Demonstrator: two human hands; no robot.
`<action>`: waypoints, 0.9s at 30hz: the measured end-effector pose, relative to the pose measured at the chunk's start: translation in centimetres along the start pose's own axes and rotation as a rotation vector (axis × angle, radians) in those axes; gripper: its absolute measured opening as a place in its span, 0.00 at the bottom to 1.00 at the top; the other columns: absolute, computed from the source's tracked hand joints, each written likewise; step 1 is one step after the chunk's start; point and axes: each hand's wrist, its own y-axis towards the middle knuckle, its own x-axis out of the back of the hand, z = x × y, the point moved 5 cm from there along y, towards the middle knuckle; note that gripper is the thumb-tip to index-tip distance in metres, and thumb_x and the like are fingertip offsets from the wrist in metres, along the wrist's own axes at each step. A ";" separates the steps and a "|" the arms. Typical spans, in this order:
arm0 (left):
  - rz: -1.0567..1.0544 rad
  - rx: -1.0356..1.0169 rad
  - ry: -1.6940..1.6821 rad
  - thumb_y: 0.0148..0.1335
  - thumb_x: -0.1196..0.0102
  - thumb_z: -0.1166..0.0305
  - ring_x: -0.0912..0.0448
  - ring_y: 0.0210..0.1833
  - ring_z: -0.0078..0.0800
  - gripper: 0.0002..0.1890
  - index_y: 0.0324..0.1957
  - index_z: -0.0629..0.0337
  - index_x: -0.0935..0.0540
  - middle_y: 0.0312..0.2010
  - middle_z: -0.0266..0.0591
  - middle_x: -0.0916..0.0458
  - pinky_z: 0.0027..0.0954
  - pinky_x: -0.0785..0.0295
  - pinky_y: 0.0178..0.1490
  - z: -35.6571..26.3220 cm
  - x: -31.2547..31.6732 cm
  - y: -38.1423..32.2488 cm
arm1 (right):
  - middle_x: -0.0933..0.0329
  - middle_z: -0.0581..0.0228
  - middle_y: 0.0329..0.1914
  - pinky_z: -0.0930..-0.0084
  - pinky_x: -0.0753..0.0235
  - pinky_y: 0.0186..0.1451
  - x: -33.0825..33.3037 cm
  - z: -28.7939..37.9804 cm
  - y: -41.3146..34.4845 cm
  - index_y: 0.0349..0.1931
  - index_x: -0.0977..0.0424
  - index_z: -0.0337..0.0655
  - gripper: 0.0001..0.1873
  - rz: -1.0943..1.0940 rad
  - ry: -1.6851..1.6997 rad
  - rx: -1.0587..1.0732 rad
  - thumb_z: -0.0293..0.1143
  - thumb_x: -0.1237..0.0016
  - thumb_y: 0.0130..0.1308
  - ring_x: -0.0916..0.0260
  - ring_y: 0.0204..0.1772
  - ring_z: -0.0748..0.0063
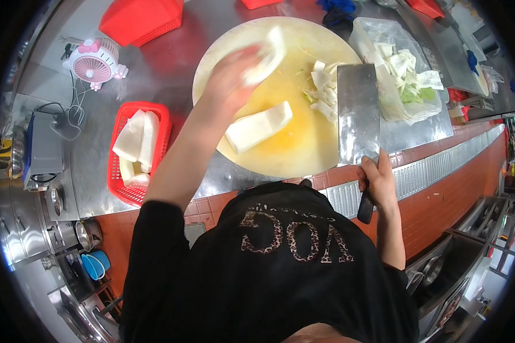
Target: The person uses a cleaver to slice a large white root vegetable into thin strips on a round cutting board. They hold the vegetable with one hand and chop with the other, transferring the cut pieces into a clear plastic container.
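Observation:
My left hand (234, 79), blurred, is over the far left of a round cutting board (223, 47), gripping a piece of pale white vegetable (271, 58). Below that hand, a thick white vegetable slab (259, 127) lies on the board. My right hand (380, 176) is closed round the dark handle of a cleaver (357, 107). Its broad blade points away from me, over the board's right edge, and partly covers a pile of white trimmings (323, 90). A red plastic basket (168, 128) to the left holds several white vegetable pieces (135, 135).
A clear plastic bag (416, 109) of pale scraps sits right of the board on the steel table (124, 88). Beyond the basket stand a pink fan (92, 67) with cables and a red basket (141, 19). A metal drain grating (416, 176) crosses the red tiled floor.

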 end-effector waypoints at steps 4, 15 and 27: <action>0.514 -0.047 0.281 0.56 0.37 0.50 0.41 0.69 0.36 0.52 0.72 0.55 0.58 0.66 0.49 0.41 0.42 0.50 0.69 -2.0 -15.0 3.5 | 0.34 0.67 0.19 0.82 0.39 0.18 0.8 -2.2 -0.9 0.43 0.36 0.36 0.07 -0.015 0.030 -0.024 0.28 0.58 0.68 0.40 0.16 0.79; 0.309 -0.255 1.868 0.46 0.32 0.56 0.26 0.48 0.49 0.37 0.58 0.62 0.29 0.45 0.53 0.26 0.41 0.32 0.55 5.7 2.8 -6.0 | 0.36 0.69 0.15 0.80 0.39 0.20 2.0 -1.2 -2.8 0.44 0.33 0.32 0.10 -0.031 -0.182 0.040 0.27 0.55 0.67 0.39 0.16 0.80; 0.483 0.143 0.499 0.60 0.42 0.71 0.23 0.49 0.28 0.24 0.57 0.66 0.32 0.51 0.44 0.24 0.29 0.27 0.51 7.6 3.3 -3.7 | 0.34 0.62 0.20 0.70 0.30 0.25 0.0 4.8 -1.4 0.55 0.26 0.47 0.24 -0.174 -0.834 0.895 0.24 0.45 0.54 0.32 0.21 0.66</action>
